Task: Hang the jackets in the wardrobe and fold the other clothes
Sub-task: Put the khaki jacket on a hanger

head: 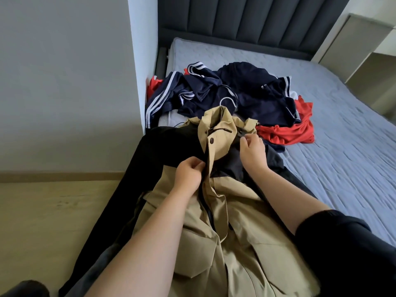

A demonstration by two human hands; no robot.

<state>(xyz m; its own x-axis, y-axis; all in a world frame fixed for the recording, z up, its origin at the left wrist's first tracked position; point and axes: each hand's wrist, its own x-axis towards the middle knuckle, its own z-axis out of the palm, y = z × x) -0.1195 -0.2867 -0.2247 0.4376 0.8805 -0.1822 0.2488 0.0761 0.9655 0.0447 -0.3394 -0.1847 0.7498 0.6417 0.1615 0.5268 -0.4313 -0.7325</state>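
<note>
A tan jacket (240,228) with a black sleeve and dark lining lies open on the bed's near corner, collar pointing away from me. My left hand (189,172) pinches the left front edge of the jacket below a brown button. Near the collar, my right hand (252,150) grips the jacket's right edge. A white hanger hook (227,101) pokes out just beyond the collar. Behind it lie navy clothes with white stripes (214,91) in a heap, and a red garment (287,131) spreads to the right.
The bed (342,151) has a grey-blue quilted cover and a dark padded headboard (257,20). A white wall corner (142,61) stands left of the pile. Wooden floor (53,221) lies at left. Pale shelving (368,50) stands at the far right.
</note>
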